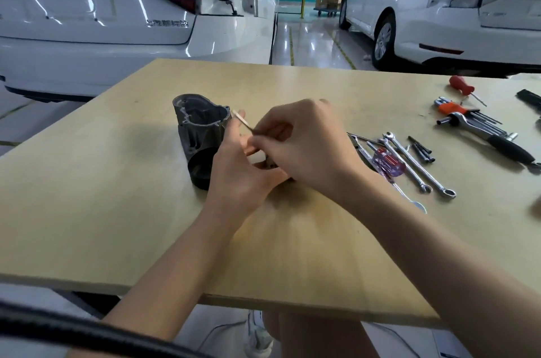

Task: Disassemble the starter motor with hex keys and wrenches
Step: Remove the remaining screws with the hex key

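Beyond both hands, two white cars [117, 6] stand on the shop floor behind the worktop [117, 211], a pale wooden board.

Starter motor housing [199, 138]: dark metal, lying on the worktop just left of the left hand, open end facing up and away, round black end toward the person. It touches the left hand's fingers.

Left hand [237, 170]: fingers curled around a small dark part held between the two hands; the part is mostly hidden, so its identity cannot be told.

Right hand [304, 146]: fingers pinch a thin hex key [241, 121], whose free end sticks out up and to the left, past the left fingertips and next to the housing rim.

Right of the right hand, on the worktop:
- ratchet wrench [491, 138] with black grip, lying across a hex key set [456, 108] in an orange holder, well apart from the hand;
- two combination wrenches [415, 164], side by side, near the hand;
- screwdriver with clear purple-red handle [389, 164], just beside the right wrist;
- red-handled screwdriver [461, 85], far right, at the far edge;
- several dark bolts [421, 149], beyond the wrenches.
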`<action>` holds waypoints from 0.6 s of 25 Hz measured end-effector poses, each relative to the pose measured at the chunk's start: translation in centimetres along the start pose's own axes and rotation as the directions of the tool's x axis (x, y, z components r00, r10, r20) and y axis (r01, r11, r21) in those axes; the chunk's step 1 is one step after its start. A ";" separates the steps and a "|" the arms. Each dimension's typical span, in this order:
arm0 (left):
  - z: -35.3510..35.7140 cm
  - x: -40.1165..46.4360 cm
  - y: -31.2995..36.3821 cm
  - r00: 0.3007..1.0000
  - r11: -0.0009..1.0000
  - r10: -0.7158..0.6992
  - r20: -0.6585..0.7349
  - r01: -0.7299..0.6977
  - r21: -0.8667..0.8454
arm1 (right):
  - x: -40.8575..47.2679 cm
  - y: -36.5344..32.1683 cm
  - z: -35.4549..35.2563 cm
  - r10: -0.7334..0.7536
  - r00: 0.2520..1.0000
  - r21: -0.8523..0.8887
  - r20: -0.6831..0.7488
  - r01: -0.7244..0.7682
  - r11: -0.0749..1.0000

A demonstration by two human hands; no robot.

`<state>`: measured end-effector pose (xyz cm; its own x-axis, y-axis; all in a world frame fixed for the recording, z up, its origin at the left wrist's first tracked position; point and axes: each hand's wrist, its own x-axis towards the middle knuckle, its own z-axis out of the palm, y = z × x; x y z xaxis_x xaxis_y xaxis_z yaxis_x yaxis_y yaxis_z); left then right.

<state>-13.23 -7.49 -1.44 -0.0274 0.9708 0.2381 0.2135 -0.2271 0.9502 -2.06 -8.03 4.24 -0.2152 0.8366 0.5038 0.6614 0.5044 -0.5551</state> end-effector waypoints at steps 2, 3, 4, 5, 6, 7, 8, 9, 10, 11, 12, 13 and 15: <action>-0.1 -0.4 0.1 0.999 0.996 0.032 -0.007 -0.031 0.086 | -0.2 1.1 -1.6 0.141 0.981 0.331 -0.134 -0.090 0.939; -0.1 -0.5 0.2 0.998 0.992 0.055 -0.009 -0.053 0.118 | -0.4 1.9 -2.5 0.213 0.964 0.455 -0.159 -0.119 0.883; 0.0 -0.5 0.3 0.997 0.988 0.077 -0.007 -0.076 0.134 | -0.8 2.6 -3.3 0.285 0.945 0.551 -0.157 -0.156 0.820; 0.1 -0.6 0.3 0.995 0.986 0.097 -0.003 -0.096 0.139 | -1.4 3.3 -3.8 0.357 0.924 0.621 -0.141 -0.198 0.758; 0.1 -0.7 0.4 0.994 0.984 0.112 -0.004 -0.111 0.141 | -2.0 3.8 -4.1 0.416 0.901 0.672 -0.123 -0.233 0.703; 0.1 -0.7 0.4 0.992 0.983 0.123 -0.012 -0.121 0.139 | -2.6 4.3 -4.2 0.454 0.884 0.704 -0.112 -0.252 0.664; 0.2 -0.6 0.3 0.991 0.982 0.130 -0.026 -0.125 0.142 | -3.1 4.6 -4.2 0.475 0.874 0.722 -0.104 -0.263 0.640; 0.2 -0.6 0.2 0.990 0.981 0.132 -0.041 -0.125 0.149 | -3.4 4.8 -4.0 0.486 0.869 0.724 -0.097 -0.273 0.634; 0.2 -0.5 0.1 0.990 0.980 0.132 -0.050 -0.123 0.154 | -3.5 4.9 -3.9 0.493 0.866 0.719 -0.088 -0.287 0.633; 0.3 -0.5 0.1 0.990 0.980 0.132 -0.051 -0.123 0.154 | -3.6 5.0 -3.8 0.499 0.863 0.711 -0.078 -0.303 0.635; 0.2 -0.4 0.0 0.990 0.981 0.132 -0.046 -0.124 0.149 | -3.6 5.1 -3.6 0.503 0.862 0.703 -0.064 -0.319 0.636; 0.2 -0.4 0.0 0.991 0.982 0.131 -0.035 -0.125 0.144 | -3.6 5.2 -3.5 0.505 0.862 0.695 -0.049 -0.334 0.637; 0.2 -0.4 -0.2 0.989 0.978 0.147 -0.007 -0.144 0.152 | -3.7 5.3 -3.5 0.514 0.858 0.687 -0.024 -0.359 0.632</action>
<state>-13.07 -7.86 -1.74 -0.0022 0.9265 0.3763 0.3613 -0.3501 0.8642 4.77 -9.22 1.76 0.1727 0.9714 0.1633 0.0010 0.1656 -0.9862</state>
